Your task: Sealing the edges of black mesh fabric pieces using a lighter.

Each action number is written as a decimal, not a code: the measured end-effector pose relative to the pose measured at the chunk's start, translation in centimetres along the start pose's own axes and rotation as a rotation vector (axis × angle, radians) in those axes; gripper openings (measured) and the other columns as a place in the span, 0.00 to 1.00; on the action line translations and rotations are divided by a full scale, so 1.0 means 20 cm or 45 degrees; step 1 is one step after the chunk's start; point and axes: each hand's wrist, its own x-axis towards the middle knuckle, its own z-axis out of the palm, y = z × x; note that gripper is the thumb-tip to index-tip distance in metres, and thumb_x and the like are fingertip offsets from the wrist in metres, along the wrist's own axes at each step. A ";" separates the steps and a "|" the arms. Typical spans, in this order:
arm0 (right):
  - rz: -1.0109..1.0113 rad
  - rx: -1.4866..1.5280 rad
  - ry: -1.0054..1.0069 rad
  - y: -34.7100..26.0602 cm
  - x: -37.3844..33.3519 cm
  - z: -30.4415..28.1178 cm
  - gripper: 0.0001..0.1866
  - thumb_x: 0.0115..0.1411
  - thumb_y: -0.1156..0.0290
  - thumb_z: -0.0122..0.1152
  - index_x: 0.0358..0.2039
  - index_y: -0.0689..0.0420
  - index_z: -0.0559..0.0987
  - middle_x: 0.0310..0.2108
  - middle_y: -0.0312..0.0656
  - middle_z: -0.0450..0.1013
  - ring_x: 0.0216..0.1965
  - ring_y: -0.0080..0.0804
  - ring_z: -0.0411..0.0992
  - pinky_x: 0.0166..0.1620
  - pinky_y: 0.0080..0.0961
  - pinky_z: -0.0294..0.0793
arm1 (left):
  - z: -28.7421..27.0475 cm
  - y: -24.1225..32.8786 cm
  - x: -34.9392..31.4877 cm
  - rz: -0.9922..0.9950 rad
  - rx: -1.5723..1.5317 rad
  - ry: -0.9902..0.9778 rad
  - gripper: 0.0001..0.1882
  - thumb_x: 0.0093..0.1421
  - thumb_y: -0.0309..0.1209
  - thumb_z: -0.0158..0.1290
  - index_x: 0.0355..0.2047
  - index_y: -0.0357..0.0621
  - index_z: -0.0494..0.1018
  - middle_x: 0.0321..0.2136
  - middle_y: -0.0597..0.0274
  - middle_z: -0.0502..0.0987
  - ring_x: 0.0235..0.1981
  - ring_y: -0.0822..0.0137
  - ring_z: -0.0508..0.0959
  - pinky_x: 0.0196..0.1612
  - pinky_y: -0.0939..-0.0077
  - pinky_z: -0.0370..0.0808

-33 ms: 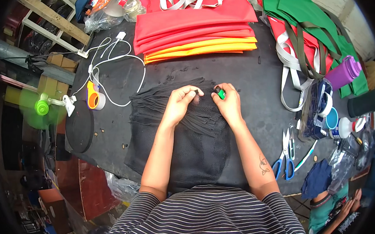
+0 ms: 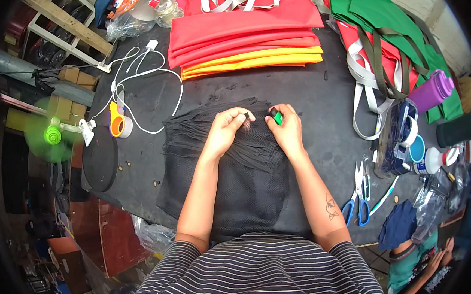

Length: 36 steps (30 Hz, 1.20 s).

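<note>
My left hand (image 2: 227, 131) is closed in a pinch, with a small dark bit at its fingertips, too small to name. My right hand (image 2: 287, 133) is closed around a small green object (image 2: 278, 118) with a dark end, mostly hidden by the fingers. The two hands are a short gap apart, above a bunch of thin black strips (image 2: 193, 125) fanned out on the table. Under the strips lies a sheet of black mesh fabric (image 2: 226, 195), spread toward my body.
Folded red and orange bags (image 2: 243, 41) are stacked at the back; green bags (image 2: 376, 15) lie back right. On the right are blue-handled scissors (image 2: 358, 194), a purple bottle (image 2: 431, 91) and a white bottle (image 2: 434, 161). A tape dispenser (image 2: 118, 122), white cable (image 2: 138, 128) and green fan (image 2: 53, 134) are left.
</note>
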 end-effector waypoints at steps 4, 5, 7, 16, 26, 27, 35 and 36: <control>-0.112 0.212 0.029 -0.02 -0.01 0.01 0.12 0.48 0.76 0.67 0.34 0.62 0.77 0.33 0.44 0.73 0.35 0.43 0.75 0.40 0.32 0.72 | 0.00 0.02 0.00 -0.005 -0.064 -0.037 0.09 0.66 0.25 0.46 0.32 0.37 0.76 0.26 0.70 0.74 0.30 0.78 0.71 0.39 0.83 0.69; -0.119 0.269 0.025 -0.01 -0.01 0.02 0.12 0.49 0.78 0.67 0.36 0.61 0.77 0.33 0.43 0.75 0.35 0.36 0.75 0.41 0.28 0.73 | 0.01 0.02 0.01 0.013 -0.067 -0.020 0.09 0.66 0.26 0.46 0.32 0.37 0.76 0.26 0.70 0.74 0.30 0.78 0.71 0.39 0.83 0.68; -0.042 0.365 -0.018 0.01 -0.02 0.04 0.12 0.50 0.78 0.66 0.37 0.61 0.77 0.34 0.42 0.76 0.35 0.31 0.75 0.42 0.25 0.73 | 0.02 0.03 0.01 0.033 -0.068 0.000 0.10 0.66 0.27 0.47 0.31 0.37 0.76 0.26 0.70 0.74 0.31 0.78 0.71 0.39 0.83 0.68; 0.023 0.687 -0.026 0.05 -0.05 0.07 0.17 0.53 0.82 0.65 0.45 0.61 0.77 0.36 0.36 0.76 0.38 0.21 0.72 0.45 0.20 0.72 | 0.06 -0.03 0.01 0.128 0.277 0.115 0.07 0.64 0.28 0.54 0.34 0.36 0.77 0.26 0.70 0.76 0.29 0.79 0.72 0.37 0.83 0.70; -0.057 0.768 -0.098 0.08 -0.07 0.06 0.17 0.53 0.85 0.63 0.45 0.62 0.77 0.38 0.35 0.75 0.40 0.21 0.71 0.49 0.19 0.70 | 0.13 -0.01 0.01 0.164 0.529 0.193 0.14 0.65 0.26 0.50 0.49 0.38 0.76 0.39 0.61 0.76 0.29 0.76 0.74 0.31 0.83 0.73; -0.057 0.768 -0.098 0.07 -0.07 0.06 0.17 0.53 0.85 0.63 0.45 0.62 0.77 0.38 0.35 0.75 0.40 0.21 0.71 0.49 0.19 0.70 | 0.13 -0.01 0.02 0.120 0.560 0.161 0.11 0.63 0.27 0.52 0.44 0.37 0.77 0.37 0.63 0.76 0.26 0.78 0.74 0.29 0.82 0.72; -0.054 0.615 -0.010 0.08 -0.09 0.03 0.11 0.57 0.71 0.62 0.37 0.61 0.72 0.31 0.39 0.72 0.32 0.24 0.70 0.39 0.24 0.71 | 0.16 0.00 0.03 -0.042 0.592 0.291 0.06 0.58 0.27 0.56 0.33 0.37 0.73 0.27 0.56 0.76 0.19 0.68 0.71 0.27 0.72 0.69; -0.054 0.616 -0.011 0.07 -0.09 0.03 0.11 0.57 0.71 0.62 0.37 0.61 0.72 0.31 0.39 0.72 0.32 0.24 0.70 0.39 0.24 0.71 | 0.16 0.00 0.04 -0.092 0.580 0.294 0.06 0.58 0.27 0.56 0.33 0.37 0.72 0.24 0.56 0.76 0.18 0.68 0.71 0.26 0.71 0.69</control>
